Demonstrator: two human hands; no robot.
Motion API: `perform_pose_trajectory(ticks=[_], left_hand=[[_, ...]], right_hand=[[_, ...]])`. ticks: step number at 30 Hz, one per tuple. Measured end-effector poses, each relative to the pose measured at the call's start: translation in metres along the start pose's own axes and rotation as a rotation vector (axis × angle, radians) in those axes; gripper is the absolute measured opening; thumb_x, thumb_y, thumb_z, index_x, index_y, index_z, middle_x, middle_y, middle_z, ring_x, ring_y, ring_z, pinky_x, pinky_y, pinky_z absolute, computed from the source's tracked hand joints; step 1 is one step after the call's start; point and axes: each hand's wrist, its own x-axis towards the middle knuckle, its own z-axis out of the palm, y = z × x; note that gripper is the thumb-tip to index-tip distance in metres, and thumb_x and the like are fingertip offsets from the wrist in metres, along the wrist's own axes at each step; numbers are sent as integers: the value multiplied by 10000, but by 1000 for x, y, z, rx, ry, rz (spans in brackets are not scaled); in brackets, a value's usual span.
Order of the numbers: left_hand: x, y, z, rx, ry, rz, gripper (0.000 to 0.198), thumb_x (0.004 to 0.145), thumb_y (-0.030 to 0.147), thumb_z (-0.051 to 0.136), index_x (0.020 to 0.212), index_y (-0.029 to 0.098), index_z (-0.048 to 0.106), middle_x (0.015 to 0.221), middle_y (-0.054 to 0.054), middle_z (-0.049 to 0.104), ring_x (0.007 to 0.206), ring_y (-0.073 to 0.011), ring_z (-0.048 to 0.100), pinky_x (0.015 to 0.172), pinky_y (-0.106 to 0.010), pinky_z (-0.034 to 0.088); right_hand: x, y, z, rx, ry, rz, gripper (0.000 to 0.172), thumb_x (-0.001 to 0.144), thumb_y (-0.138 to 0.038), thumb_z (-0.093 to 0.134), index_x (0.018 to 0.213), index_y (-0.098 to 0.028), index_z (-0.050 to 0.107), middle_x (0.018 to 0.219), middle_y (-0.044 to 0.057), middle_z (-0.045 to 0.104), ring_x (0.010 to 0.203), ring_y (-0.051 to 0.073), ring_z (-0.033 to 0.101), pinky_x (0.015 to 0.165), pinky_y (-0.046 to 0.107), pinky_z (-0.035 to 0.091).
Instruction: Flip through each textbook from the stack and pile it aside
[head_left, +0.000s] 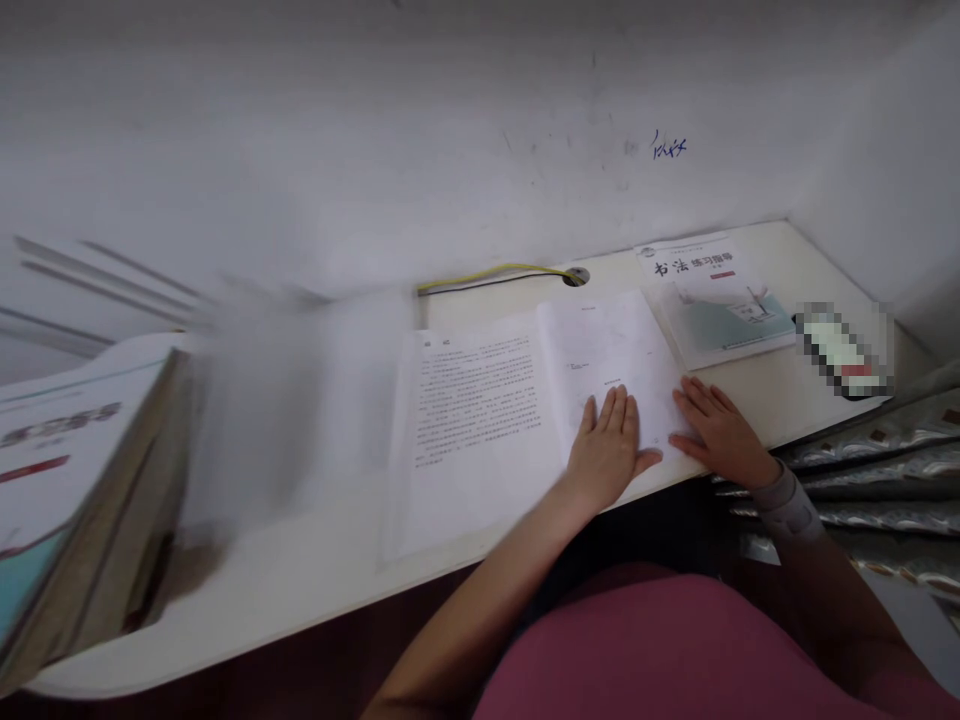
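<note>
An open paper book [472,400] lies on the white table, its left page full of printed text and its right page mostly blank. My left hand [606,450] rests flat on the right page near its inner part, fingers stretched out. Beside it, my right hand [720,430] lies with fingers spread on the outer edge of the same page. Above my right hand lies a closed book [724,305] with a white and teal cover and large black characters. Neither hand grips anything visible.
A stack of books [82,480] stands at the table's left end. A smeared whitish paper shape [292,410] sits between it and the open book. A yellow cable [495,272] enters a hole near the wall. A pixelated object [844,350] lies right. Silvery packages [877,450] fill the space beyond.
</note>
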Motion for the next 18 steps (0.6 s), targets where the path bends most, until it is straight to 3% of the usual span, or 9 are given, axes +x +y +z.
perform_pose_trajectory(ticks=[7,12,15,18], left_hand=[[3,1,2,5,-5,0,820,912,606,337,1440,-19,287,1508,-249,246,1426,-308,215,1152,-507,190],[-5,-5,6,32,100,-118,829,888,639,363,1449,31,304,1512,-243,258,1422,-376,187,1116,-625,134],[-5,-8,6,25,71,-164,837,879,643,386,1441,26,317,1505,-262,263,1406,-415,204,1085,-660,166],[-3,-8,5,12,25,-132,838,890,638,361,1442,10,301,1506,-271,242,1413,-397,197,1086,-655,177]], right_hand=[[0,1,0,3,-10,6,619,932,-495,395,1364,-53,446,1453,231,402,1377,301,337,1092,480,316],[0,3,2,17,-2,21,628,926,-509,400,1367,-64,441,1457,222,401,1376,290,344,1099,471,312],[0,4,3,32,2,22,631,926,-516,395,1377,-75,432,1457,217,403,1380,291,336,1100,481,308],[-1,4,4,43,5,17,632,930,-516,383,1392,-86,414,1460,222,397,1386,293,324,1093,501,312]])
